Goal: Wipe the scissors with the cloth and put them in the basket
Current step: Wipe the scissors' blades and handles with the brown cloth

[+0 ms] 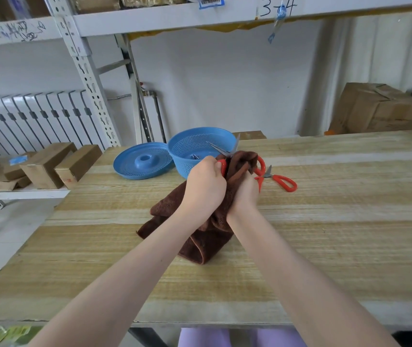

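On a low shelf at the far left lie cardboard boxes, with a white radiator on the wall behind them. On the wooden counter, a blue perforated lid lies just left of the blue basket, touching it or nearly so. The left hand is near the basket, its fingers curled round one red handle of the scissors. Their blades are spread apart and point up over the basket's near rim. The brown cloth trails from the counter up to the handles. There the right hand grips it, bunched against the scissors. Just to the right, a second pair of red-handled scissors lies flat on the counter. A large cardboard box stands at the far right.
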Demonstrator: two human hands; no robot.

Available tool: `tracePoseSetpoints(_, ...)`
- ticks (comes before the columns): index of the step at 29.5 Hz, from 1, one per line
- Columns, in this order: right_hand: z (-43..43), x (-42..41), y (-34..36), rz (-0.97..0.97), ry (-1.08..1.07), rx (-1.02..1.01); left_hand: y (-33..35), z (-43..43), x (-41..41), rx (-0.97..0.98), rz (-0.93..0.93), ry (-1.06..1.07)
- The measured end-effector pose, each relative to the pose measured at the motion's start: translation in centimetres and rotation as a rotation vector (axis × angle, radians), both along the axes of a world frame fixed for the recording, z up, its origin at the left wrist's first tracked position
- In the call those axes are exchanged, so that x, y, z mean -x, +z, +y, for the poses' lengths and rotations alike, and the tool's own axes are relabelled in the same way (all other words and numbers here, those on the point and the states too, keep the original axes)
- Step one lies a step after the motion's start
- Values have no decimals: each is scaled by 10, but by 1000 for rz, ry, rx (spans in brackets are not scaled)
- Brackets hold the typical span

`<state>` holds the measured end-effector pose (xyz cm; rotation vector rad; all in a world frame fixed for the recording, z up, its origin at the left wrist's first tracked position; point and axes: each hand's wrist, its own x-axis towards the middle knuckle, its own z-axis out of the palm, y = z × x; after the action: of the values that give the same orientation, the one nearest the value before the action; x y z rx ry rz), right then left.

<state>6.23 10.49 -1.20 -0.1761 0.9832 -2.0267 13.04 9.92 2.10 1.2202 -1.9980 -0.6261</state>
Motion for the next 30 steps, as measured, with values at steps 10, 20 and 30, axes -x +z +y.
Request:
tracePoseSetpoints(10,-1,8,11,-78,51,-9,1,6,-2,206,-66,-40)
tracePoseSetpoints(20,2,4,-2,-25,165,90,3,-5,-3,-28,27,-9)
tracePoseSetpoints(30,-4,8,8,-92,172,42,2,-2,-1,75,-25,-22)
